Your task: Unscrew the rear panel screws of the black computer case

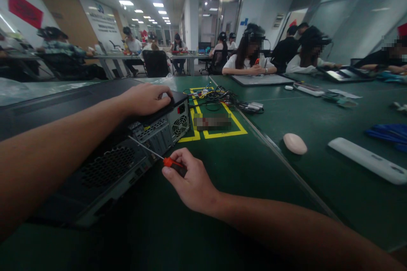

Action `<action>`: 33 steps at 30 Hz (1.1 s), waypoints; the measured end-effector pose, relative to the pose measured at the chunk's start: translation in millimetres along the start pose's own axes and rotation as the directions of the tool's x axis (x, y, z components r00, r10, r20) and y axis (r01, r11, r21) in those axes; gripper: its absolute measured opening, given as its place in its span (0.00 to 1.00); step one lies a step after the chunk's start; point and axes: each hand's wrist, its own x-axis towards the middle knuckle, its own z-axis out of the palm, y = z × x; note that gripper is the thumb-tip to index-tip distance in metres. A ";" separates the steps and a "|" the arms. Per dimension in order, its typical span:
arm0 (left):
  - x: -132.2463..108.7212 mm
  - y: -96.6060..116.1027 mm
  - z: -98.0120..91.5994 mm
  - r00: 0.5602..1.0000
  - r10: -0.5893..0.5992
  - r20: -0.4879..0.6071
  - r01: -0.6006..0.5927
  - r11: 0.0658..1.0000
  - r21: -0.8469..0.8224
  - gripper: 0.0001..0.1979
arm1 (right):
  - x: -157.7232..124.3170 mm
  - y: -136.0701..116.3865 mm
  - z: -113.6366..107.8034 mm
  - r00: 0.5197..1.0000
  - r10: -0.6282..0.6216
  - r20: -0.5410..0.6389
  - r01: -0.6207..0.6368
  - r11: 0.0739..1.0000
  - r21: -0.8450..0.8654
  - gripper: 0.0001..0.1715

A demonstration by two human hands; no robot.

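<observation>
Computer case [110, 165] lies on table [235, 169]: probably heavy, rigid; hold edges. Left hand [146, 98] rests atop, fingers bent. Right hand [195, 182] pinches screwdriver [168, 162], likely light, by its handle.

The gripped screwdriver's shaft [148, 148] is metal. Left of it, the computer case [107, 168] shows perforated metal; the tabletop [235, 169] below looks smooth.

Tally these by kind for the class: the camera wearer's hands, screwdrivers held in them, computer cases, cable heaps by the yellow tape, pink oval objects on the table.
Left hand and right hand: 2
Screwdriver: 1
Computer case: 1
Cable heap: 1
Pink oval object: 1
Total: 6
</observation>
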 end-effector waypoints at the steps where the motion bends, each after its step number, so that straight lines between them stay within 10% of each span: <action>1: 0.1 -0.4 0.3 1.000 0.002 -0.001 -0.002 1.000 -0.001 0.27 | 0.0 -0.4 0.0 1.000 0.003 0.001 -0.003 1.000 0.000 0.08; 33: 0.0 -1.6 2.8 1.000 0.006 -0.008 -0.006 1.000 -0.017 0.25 | 1.8 3.7 0.4 0.993 -0.114 -0.033 0.114 0.993 -0.014 0.12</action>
